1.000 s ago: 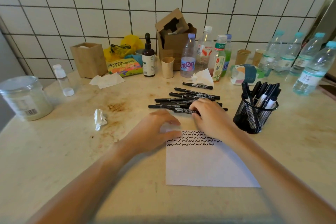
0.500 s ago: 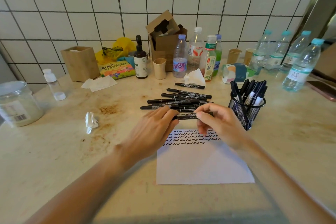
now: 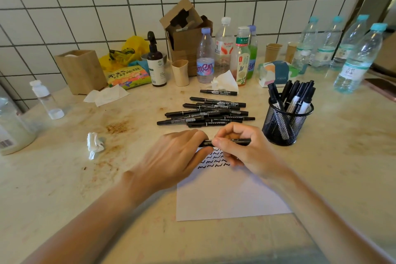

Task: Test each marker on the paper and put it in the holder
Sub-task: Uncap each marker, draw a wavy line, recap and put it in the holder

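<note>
A black marker (image 3: 242,140) lies level between both hands, just above the top edge of the white paper (image 3: 227,195). My left hand (image 3: 171,161) grips its left end and my right hand (image 3: 242,152) pinches its middle. Rows of black squiggles (image 3: 214,162) mark the paper's top, partly hidden by my fingers. Behind the hands lies a pile of several black markers (image 3: 207,113). The black mesh holder (image 3: 287,124) stands to the right with several markers in it.
A crumpled tissue (image 3: 95,144) lies to the left on the stained table. Bottles (image 3: 240,55), a cardboard box (image 3: 186,34), cups, a tissue pack (image 3: 276,73) and a wooden box (image 3: 81,70) line the tiled wall. Water bottles (image 3: 355,58) stand at the far right.
My right hand picked one marker from the pile and drew it back over the paper. My left hand came up and took hold of its left end.
</note>
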